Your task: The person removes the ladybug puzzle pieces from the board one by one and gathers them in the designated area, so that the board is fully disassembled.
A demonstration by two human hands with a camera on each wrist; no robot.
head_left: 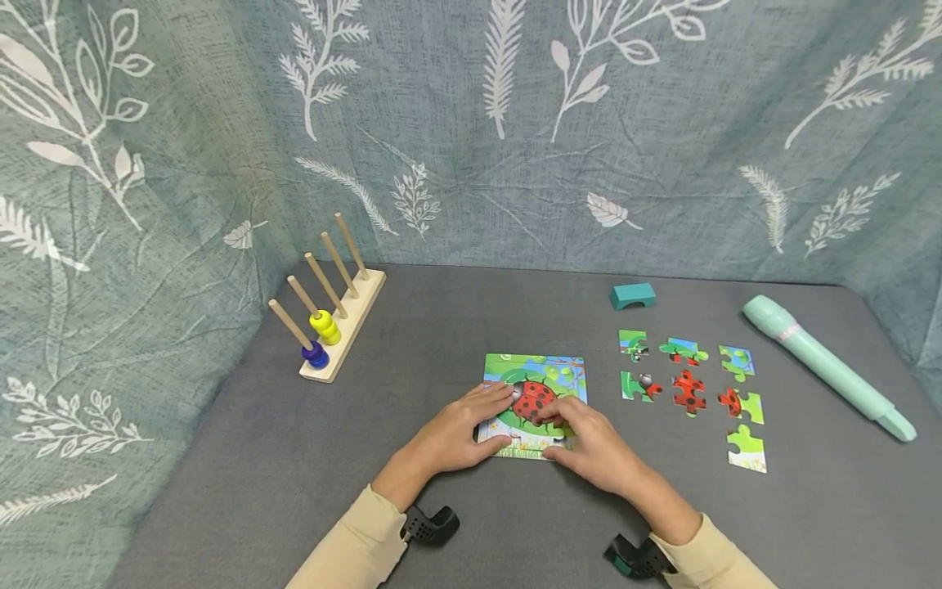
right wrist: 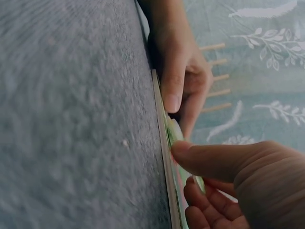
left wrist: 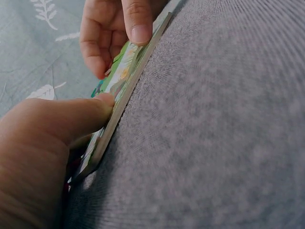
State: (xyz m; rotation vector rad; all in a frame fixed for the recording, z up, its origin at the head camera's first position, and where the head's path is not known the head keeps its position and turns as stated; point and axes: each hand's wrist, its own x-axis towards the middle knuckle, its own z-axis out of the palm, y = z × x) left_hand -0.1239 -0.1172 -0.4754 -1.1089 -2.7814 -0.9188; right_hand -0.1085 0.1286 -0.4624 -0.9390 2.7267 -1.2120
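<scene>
A square ladybug puzzle board [head_left: 508, 367] lies on the grey table, its picture partly covered by both hands. My left hand [head_left: 459, 429] rests on its left side, fingers laid over the picture and thumb at the near edge. My right hand [head_left: 598, 446] is over the lower right part, fingers bent. In the right wrist view, a small pale green puzzle piece [right wrist: 199, 183] shows at its fingertips, mostly hidden by the fingers. The right thumb [left wrist: 139, 33] reaches the board's near edge in the left wrist view.
Several loose puzzle pieces [head_left: 689, 393] lie to the right. Beyond them is a mint green microphone-shaped stick [head_left: 832, 364]. A teal arched block [head_left: 633, 296] sits at the back. A wooden peg stand [head_left: 342, 339] with yellow and blue beads stands at the left, near the curtain [head_left: 456, 164].
</scene>
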